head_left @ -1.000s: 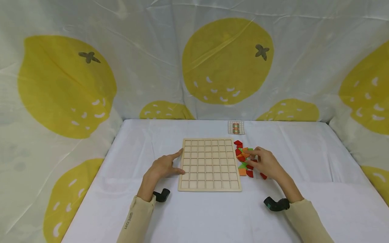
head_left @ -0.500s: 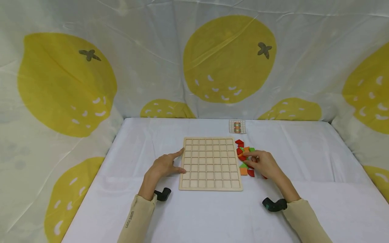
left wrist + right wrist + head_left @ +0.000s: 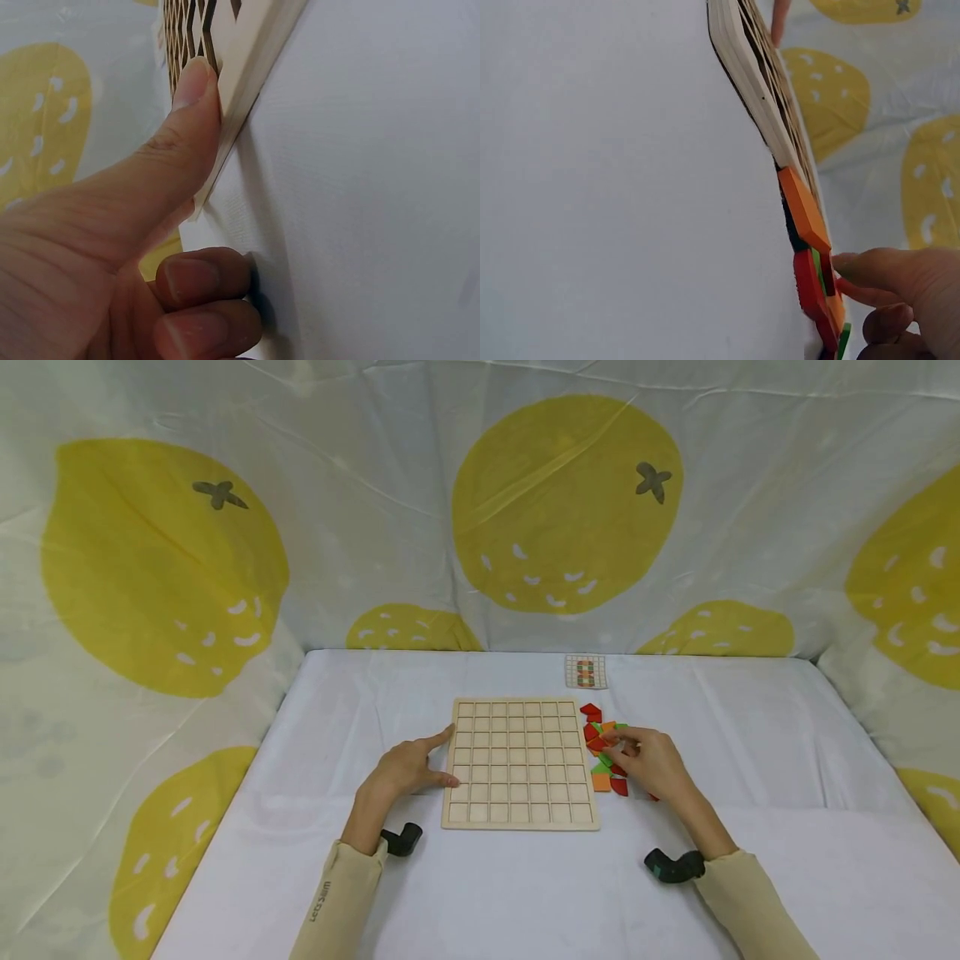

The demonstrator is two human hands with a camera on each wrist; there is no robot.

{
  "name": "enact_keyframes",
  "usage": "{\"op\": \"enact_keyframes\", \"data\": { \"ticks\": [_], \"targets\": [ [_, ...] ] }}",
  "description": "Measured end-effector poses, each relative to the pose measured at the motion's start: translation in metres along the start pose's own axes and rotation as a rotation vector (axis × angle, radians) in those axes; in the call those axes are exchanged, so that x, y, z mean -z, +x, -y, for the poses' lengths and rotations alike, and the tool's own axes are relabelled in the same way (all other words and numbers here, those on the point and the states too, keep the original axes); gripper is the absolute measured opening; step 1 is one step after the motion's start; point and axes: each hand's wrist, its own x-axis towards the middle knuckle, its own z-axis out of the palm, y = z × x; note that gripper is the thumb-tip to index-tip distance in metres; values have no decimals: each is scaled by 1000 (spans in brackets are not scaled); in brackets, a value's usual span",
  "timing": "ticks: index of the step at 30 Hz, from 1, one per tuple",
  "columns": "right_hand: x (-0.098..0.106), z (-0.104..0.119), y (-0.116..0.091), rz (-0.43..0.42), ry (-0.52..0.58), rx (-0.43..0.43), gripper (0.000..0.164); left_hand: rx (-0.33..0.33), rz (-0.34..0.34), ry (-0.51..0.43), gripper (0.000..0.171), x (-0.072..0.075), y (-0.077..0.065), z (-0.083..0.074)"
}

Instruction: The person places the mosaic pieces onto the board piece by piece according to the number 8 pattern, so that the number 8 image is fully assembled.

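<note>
A square wooden grid board point(image 3: 517, 757) lies flat on the white cloth. My left hand point(image 3: 402, 768) rests at its left edge, thumb and index finger spread apart along the rim. In the left wrist view the thumb point(image 3: 196, 90) presses on the frame while two lower fingers bend loosely beneath. To the board's right is a pile of red, orange and green tiles. My right hand point(image 3: 651, 758) reaches over the pile, pinching a red tile point(image 3: 597, 743) between thumb and index finger. That tile is partly hidden by the fingertips.
A small pattern card point(image 3: 586, 672) printed with a grid and a coloured figure lies behind the board. An orange square tile point(image 3: 601, 782) and a red quarter-round tile point(image 3: 618, 787) sit by the board's right edge. A lemon-print cloth hangs behind.
My right hand has shifted slightly left over the pile, and its fingertips have come together on a red tile. My left hand keeps its place on the board's edge.
</note>
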Motion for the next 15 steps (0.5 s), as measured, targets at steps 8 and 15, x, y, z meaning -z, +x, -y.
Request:
{"op": "enact_keyframes", "data": {
  "ticks": [8,15],
  "targets": [
    [-9,2,-1,-1,7,5,37,11,9,8,99,0,-1,-2],
    [-11,6,-1,-13,35,-11,31,13,1,16,99,0,-1,-2]
  ]
}}
